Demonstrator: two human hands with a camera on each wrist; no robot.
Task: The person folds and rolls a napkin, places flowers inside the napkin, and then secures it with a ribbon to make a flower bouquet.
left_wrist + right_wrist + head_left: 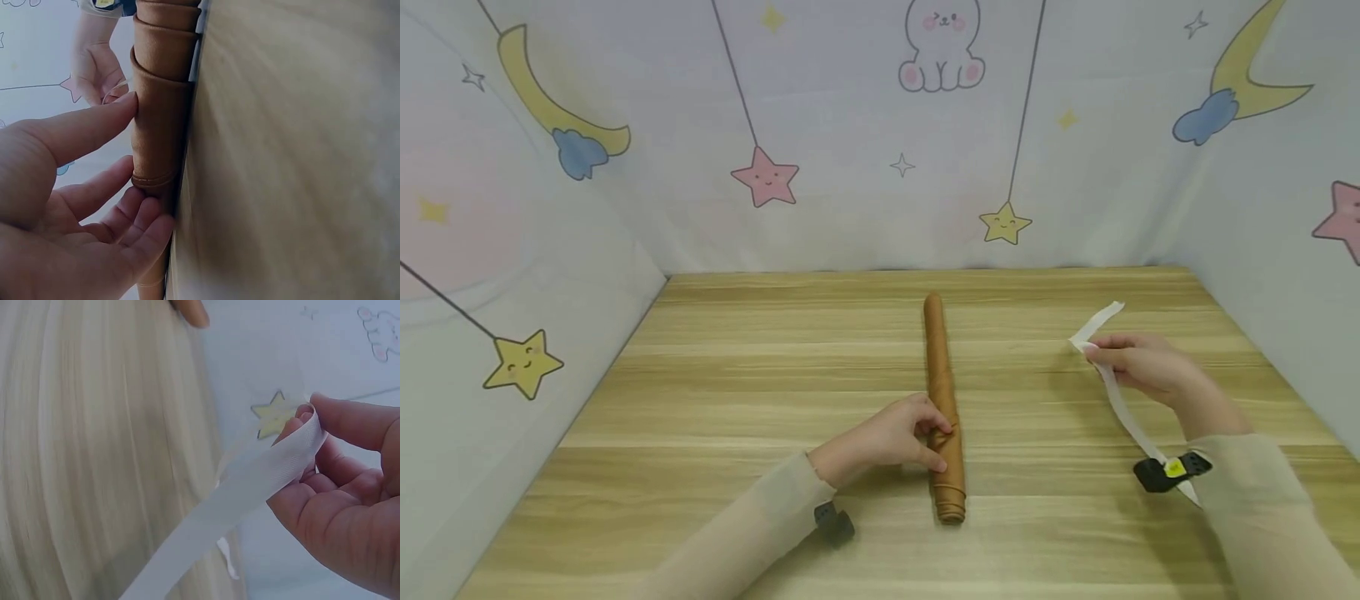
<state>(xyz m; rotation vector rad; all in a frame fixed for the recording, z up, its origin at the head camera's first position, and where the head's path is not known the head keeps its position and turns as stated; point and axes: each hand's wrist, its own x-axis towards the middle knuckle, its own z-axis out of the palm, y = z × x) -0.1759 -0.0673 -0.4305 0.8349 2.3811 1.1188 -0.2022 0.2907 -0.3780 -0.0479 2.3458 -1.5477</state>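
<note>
A brown rolled sheet, leather-like (936, 342), lies lengthwise on the wooden table, its layered end towards me. My left hand (898, 431) holds it near that end, thumb on the near part and fingers over it further along. In the left wrist view, the thumb and fingertips press against the side of the roll (159, 131). Off to the right, my right hand (1150, 367) pinches a white ribbon (1123, 412) between thumb and fingers. One short end of the ribbon points away from me; the longer part (206, 519) hangs down towards the wrist.
The wooden table (760, 367) meets printed cloth walls (865, 233) at the back and both sides. A black wrist camera (1165, 472) sits on the right sleeve, with the ribbon passing by it. Another camera (833, 525) is on the left sleeve.
</note>
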